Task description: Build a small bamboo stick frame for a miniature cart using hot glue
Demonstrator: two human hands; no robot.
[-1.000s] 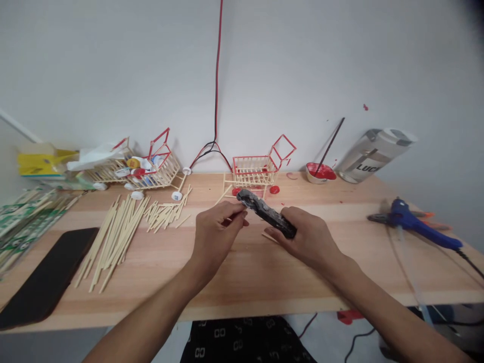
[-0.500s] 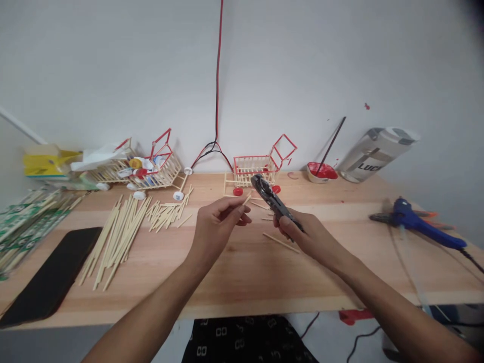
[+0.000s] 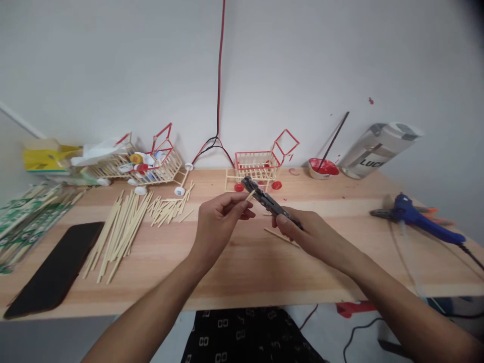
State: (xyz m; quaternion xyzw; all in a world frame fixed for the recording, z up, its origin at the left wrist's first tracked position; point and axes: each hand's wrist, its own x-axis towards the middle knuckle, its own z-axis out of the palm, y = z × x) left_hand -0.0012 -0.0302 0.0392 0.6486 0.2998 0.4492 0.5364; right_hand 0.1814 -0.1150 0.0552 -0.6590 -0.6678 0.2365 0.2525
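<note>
Between thumb and fingers, my left hand (image 3: 223, 217) pinches a short piece of wooden stick (image 3: 250, 195), its tip pointing up and right. My right hand (image 3: 298, 224) is wrapped round dark metal pliers (image 3: 266, 199). The head of the pliers is at the tip of the stick piece; whether the jaws bite on it I cannot tell. Behind the pliers stands a small stick-built shopping cart (image 3: 254, 160) with a red rim and red wheels. A loose stick (image 3: 280, 236) lies on the table beneath my right hand.
Long sticks (image 3: 117, 232) and a pile of short pieces (image 3: 168, 209) lie left, beside a black phone (image 3: 56, 267). Filled carts (image 3: 155, 169) stand behind them. At right are a red paint cup (image 3: 323, 169), a plastic bottle (image 3: 378, 151) and a blue glue gun (image 3: 427, 222).
The pliers have moved left and slightly down, so their head now meets the stick tip. My left hand has stayed nearly in place, still pinching the piece. The view has shifted slightly.
</note>
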